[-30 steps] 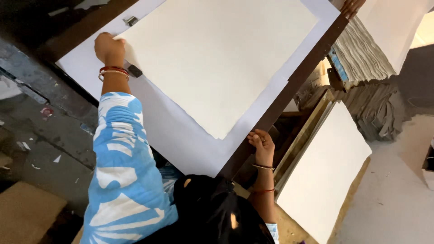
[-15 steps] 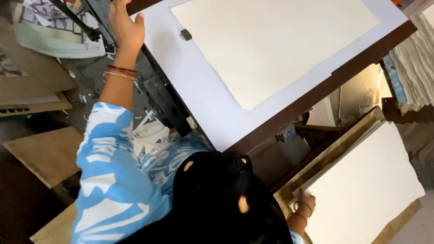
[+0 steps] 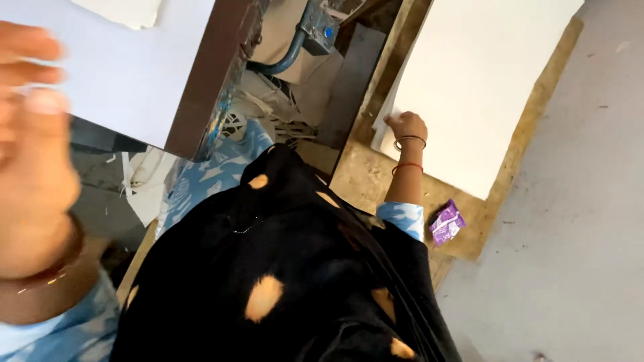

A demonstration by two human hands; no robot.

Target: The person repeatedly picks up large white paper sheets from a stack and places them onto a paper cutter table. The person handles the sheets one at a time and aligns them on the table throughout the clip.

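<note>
Soft, even daylight; the white sheets are bright, almost washed out. The left hand, close to the lens, is heavily blurred. Shadow under the bench.

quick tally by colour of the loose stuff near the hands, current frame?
White sheet stack under the right hand: 1
White sheet on the brown-edged table, by the blurred left hand: 1
Purple wrapper on the wooden board: 1
Total: 3
</note>
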